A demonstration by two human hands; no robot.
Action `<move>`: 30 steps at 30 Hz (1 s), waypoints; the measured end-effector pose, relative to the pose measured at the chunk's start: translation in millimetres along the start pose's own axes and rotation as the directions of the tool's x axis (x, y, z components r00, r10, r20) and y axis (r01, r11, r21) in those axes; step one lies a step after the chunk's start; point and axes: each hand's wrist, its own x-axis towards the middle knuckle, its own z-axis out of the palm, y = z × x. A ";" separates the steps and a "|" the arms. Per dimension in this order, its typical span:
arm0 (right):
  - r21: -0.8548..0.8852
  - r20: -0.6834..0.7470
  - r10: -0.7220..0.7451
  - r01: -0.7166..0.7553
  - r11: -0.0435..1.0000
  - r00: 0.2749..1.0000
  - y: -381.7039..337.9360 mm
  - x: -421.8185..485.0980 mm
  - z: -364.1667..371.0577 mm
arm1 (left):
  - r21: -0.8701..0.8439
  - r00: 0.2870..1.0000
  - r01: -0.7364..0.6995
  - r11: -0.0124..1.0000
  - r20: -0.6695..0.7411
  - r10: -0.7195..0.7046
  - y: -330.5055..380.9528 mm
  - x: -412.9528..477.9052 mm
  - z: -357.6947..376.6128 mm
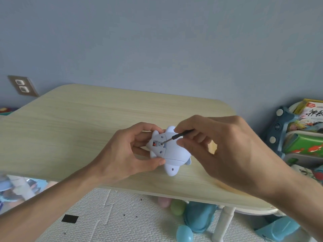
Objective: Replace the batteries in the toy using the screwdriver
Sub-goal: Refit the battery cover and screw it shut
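Observation:
A pale blue plastic animal toy (pixel 172 152) lies belly-up just above the light wooden table (pixel 73 123). My left hand (pixel 125 154) grips its left side, thumb along the lower edge and fingers behind the top. A small red switch and a recessed screw hole show on the underside. My right hand (pixel 225 151) pinches a thin black screwdriver (pixel 176 136), and its metal tip sits in the screw recess. No batteries are in view.
A shelf of boxed toys and books (pixel 304 137) stands at the right. Under the table on the foam mat (pixel 104 215) lie coloured plastic eggs (pixel 184 234) and blue toys. A wall outlet (pixel 22 86) is at the far left.

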 end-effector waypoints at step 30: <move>-0.299 0.043 -0.019 0.031 0.954 0.999 2.1 4.4 9.4 | -0.003 1.000 0.011 1.000 -0.011 -0.011 -5.3 -0.9 -1.6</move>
